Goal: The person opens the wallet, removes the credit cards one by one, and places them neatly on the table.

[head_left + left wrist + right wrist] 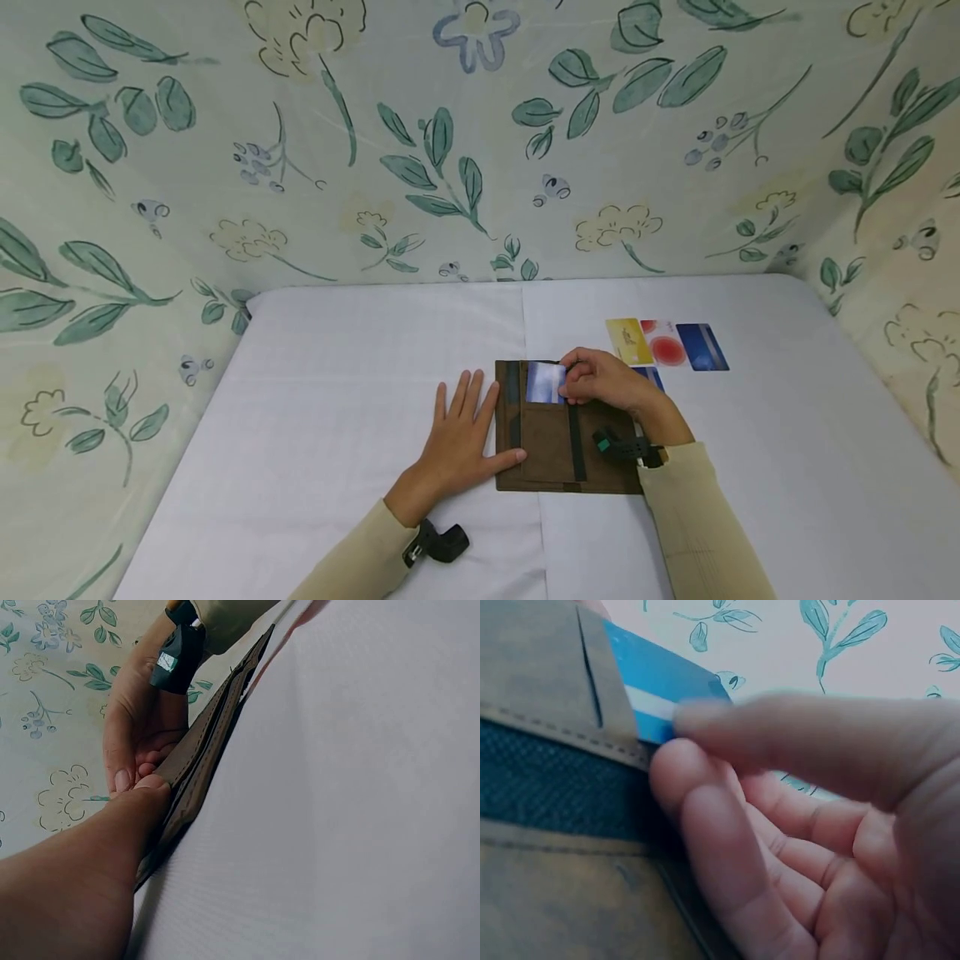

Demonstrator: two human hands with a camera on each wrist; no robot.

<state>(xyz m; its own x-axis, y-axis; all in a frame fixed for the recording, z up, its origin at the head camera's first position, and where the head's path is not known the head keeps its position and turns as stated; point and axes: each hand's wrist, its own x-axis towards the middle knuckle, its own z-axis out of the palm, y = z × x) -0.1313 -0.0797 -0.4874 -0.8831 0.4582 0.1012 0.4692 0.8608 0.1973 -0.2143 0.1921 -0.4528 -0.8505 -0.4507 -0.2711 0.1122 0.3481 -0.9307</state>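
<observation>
A brown wallet (546, 450) with dark bands lies spread flat on the white-covered table. Near its top, a blue card (544, 383) with a pale stripe sits partly in a slot; the lower part is hidden by the wallet in the right wrist view. My right hand (603, 383) pinches the card's right edge between thumb and finger, the other fingers curled below. On the wallet's left side my left hand (461, 442) rests with fingers spread, its thumb across the lower left part. The left wrist view shows the wallet (214, 735) from the side, beneath that thumb.
Beyond the right hand lie a yellow card (628, 340), a white and red card (664, 343) and a dark blue card (702, 347). Another blue card (651, 377) shows partly behind the right hand. A floral cloth (465, 233) hangs behind the table (337, 375).
</observation>
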